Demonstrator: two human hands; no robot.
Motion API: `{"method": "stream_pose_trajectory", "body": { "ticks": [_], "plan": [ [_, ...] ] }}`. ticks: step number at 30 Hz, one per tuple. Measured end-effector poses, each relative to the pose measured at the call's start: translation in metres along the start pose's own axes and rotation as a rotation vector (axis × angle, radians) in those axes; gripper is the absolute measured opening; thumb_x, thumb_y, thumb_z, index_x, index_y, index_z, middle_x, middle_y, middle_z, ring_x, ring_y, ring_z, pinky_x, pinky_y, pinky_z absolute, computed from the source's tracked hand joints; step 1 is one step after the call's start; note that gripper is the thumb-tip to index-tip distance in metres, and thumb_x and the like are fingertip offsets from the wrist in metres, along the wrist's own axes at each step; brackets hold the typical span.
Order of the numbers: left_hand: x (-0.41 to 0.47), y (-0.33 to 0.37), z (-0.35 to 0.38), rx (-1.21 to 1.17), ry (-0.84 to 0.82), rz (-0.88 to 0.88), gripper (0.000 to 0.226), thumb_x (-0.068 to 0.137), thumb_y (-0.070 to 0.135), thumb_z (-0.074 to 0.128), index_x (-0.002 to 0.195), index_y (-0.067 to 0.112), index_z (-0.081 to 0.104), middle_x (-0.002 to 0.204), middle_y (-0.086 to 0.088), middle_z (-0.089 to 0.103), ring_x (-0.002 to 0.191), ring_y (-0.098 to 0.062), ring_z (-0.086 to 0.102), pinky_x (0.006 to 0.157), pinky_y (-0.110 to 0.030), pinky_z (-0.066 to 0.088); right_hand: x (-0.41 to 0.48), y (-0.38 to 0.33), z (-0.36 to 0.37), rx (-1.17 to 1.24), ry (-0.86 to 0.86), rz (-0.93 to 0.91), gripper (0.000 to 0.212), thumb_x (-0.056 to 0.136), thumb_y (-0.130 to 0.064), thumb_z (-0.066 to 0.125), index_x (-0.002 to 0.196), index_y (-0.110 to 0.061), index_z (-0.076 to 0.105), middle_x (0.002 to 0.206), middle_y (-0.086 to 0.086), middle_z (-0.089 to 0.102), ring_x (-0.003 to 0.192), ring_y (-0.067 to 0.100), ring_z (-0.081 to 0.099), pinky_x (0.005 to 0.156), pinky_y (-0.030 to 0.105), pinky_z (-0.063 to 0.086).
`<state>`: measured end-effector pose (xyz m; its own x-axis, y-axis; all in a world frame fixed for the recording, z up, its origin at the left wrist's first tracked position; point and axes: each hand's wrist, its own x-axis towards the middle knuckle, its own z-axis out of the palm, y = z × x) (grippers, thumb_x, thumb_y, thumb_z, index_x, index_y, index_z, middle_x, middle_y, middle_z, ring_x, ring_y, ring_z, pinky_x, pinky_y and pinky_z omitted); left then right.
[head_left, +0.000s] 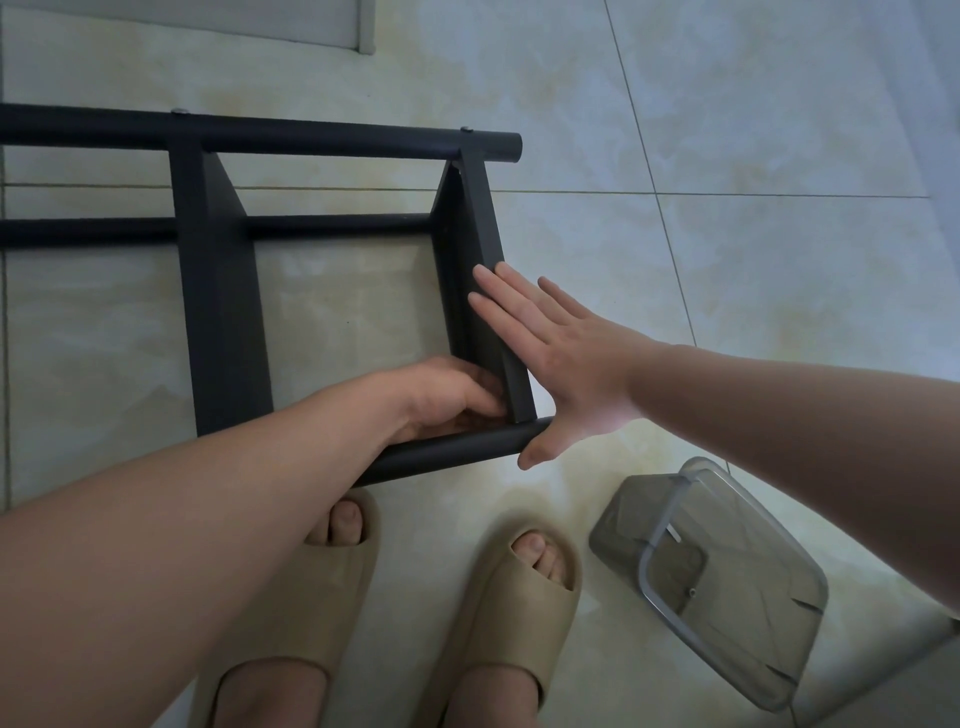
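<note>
A black metal frame (218, 291) of round tubes and flat cross panels lies on the tiled floor. My right hand (561, 364) lies flat with straight fingers against the outer face of the frame's right-hand panel (480, 228), its thumb by the end of the near tube (452, 452). My left hand (447, 395) reaches inside the frame at the corner where that panel meets the near tube. Its fingers are curled against the panel's inner side. I cannot see whether they hold anything small.
A smoky transparent plastic container (727, 582) lies tipped on the floor at the right, near my feet. My two feet in beige slippers (514, 613) stand just below the frame. A door or panel edge (363, 31) shows at the top.
</note>
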<state>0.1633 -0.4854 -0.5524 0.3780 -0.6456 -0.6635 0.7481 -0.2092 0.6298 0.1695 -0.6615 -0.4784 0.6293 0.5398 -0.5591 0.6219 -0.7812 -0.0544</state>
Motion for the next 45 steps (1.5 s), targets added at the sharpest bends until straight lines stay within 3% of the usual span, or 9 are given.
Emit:
{"method": "stream_pose_trajectory", "body": {
  "ticks": [8, 15, 22, 27, 31, 39, 45],
  "plan": [
    [-0.0011, 0.0015, 0.0035, 0.065, 0.040, -0.027, 0.016, 0.089, 0.000, 0.062, 0.077, 0.009, 0.069, 0.072, -0.008, 0.069, 0.067, -0.020, 0.066, 0.067, -0.028, 0.051, -0.0002, 0.0001, 0.0005, -0.005, 0.004, 0.000, 0.148, 0.055, -0.097, 0.049, 0.157, -0.018, -0.025, 0.161, -0.002, -0.038, 0.148, 0.016, -0.036, 0.123, 0.045, -0.010],
    [-0.0014, 0.0033, 0.0018, 0.008, 0.012, -0.012, 0.032, 0.088, -0.010, 0.059, 0.067, 0.011, 0.072, 0.066, -0.007, 0.070, 0.061, -0.016, 0.069, 0.057, -0.022, 0.054, -0.0001, 0.0003, 0.0007, 0.000, 0.007, -0.001, 0.148, 0.055, -0.097, 0.049, 0.158, -0.018, -0.023, 0.163, -0.001, -0.036, 0.149, 0.016, -0.034, 0.124, 0.045, -0.009],
    [-0.0014, 0.0025, 0.0019, -0.041, -0.009, -0.017, 0.022, 0.088, -0.012, 0.054, 0.083, 0.005, 0.067, 0.074, -0.010, 0.070, 0.068, -0.019, 0.070, 0.064, -0.026, 0.055, 0.0000, 0.0000, 0.0005, -0.007, 0.003, 0.001, 0.148, 0.055, -0.097, 0.049, 0.157, -0.018, -0.024, 0.162, -0.001, -0.036, 0.149, 0.017, -0.033, 0.124, 0.046, -0.008],
    [-0.0022, 0.0033, 0.0027, 0.061, 0.031, -0.044, 0.015, 0.089, -0.001, 0.062, 0.079, 0.008, 0.070, 0.072, -0.008, 0.071, 0.065, -0.018, 0.068, 0.064, -0.027, 0.053, -0.0001, -0.0006, 0.0007, -0.008, 0.008, 0.000, 0.148, 0.055, -0.097, 0.048, 0.158, -0.017, -0.023, 0.163, 0.000, -0.035, 0.150, 0.018, -0.033, 0.125, 0.046, -0.008],
    [-0.0021, 0.0087, 0.0020, 0.040, 0.023, -0.039, 0.021, 0.086, -0.010, 0.060, 0.076, 0.006, 0.070, 0.069, -0.010, 0.069, 0.063, -0.019, 0.069, 0.058, -0.025, 0.055, -0.0001, -0.0003, 0.0007, -0.009, 0.008, 0.001, 0.149, 0.055, -0.097, 0.049, 0.158, -0.017, -0.023, 0.163, 0.000, -0.035, 0.150, 0.018, -0.032, 0.125, 0.047, -0.006],
    [-0.0030, 0.0067, 0.0004, -0.008, -0.032, -0.013, 0.022, 0.088, -0.015, 0.053, 0.086, 0.002, 0.066, 0.079, -0.013, 0.069, 0.072, -0.022, 0.071, 0.068, -0.028, 0.058, 0.0001, -0.0006, 0.0008, -0.008, 0.008, 0.001, 0.148, 0.055, -0.097, 0.048, 0.158, -0.017, -0.023, 0.163, 0.000, -0.035, 0.150, 0.018, -0.033, 0.125, 0.046, -0.007],
    [-0.0021, 0.0028, 0.0033, 0.063, 0.042, -0.017, 0.017, 0.089, -0.001, 0.063, 0.076, 0.008, 0.068, 0.068, -0.006, 0.070, 0.064, -0.017, 0.068, 0.064, -0.026, 0.053, -0.0005, -0.0008, 0.0007, -0.009, 0.015, -0.001, 0.148, 0.055, -0.097, 0.049, 0.158, -0.017, -0.022, 0.163, 0.000, -0.034, 0.150, 0.018, -0.032, 0.125, 0.046, -0.007]
  ]
}}
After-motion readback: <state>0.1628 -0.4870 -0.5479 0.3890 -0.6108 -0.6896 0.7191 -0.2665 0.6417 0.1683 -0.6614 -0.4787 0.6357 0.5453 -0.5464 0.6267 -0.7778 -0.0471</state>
